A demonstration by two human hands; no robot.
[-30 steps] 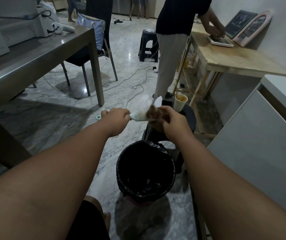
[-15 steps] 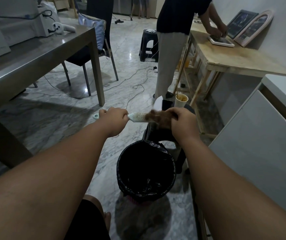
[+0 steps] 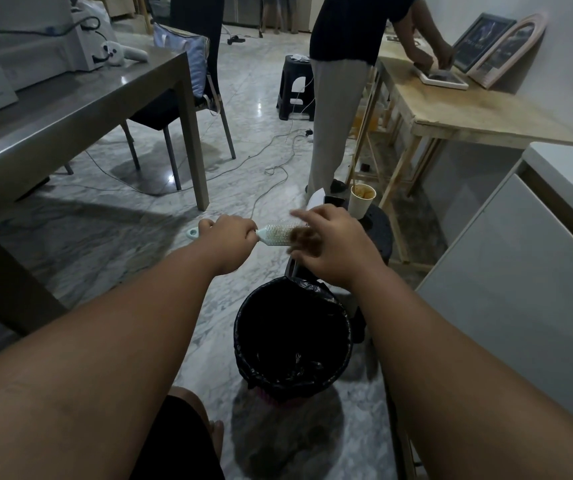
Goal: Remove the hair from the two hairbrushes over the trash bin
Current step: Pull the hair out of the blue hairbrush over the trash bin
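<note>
Black plastic lines the one trash bin [image 3: 293, 332], which stands on the marble floor [image 3: 112, 244] and serves as the landmark below both outstretched arms. Only one hairbrush [image 3: 275, 233] is in sight, held level above the bin's far rim. Its pale handle runs to the left of the bin and its white bristled head sits over the rim. The left hand [image 3: 230, 233] is wrapped in a fist around the handle, with the looped end of the handle poking out past the knuckles. One clump of brown hair [image 3: 301, 239] clings to the far end of the brush head, above the bin. The right hand [image 3: 335, 244] is there too, its fingers [image 3: 304, 213] partly spread and blurred; whether they pinch the hair I cannot tell.

Beyond the bin stands one round black stool [image 3: 380, 227], and on it one paper cup [image 3: 362, 200] with brownish contents. A second, smaller black stool [image 3: 295, 88] stands much farther off. Left of the bin is one grey table [image 3: 80, 109] with one chair [image 3: 195, 81] tucked behind it. Beyond the bin to the right is one wooden table [image 3: 479, 112], where a second person [image 3: 340, 81] bends over a white tray. Two framed pictures [image 3: 482, 41] lean on the wall there. Right of the bin is one white cabinet [image 3: 520, 271]. No writing is legible anywhere.
</note>
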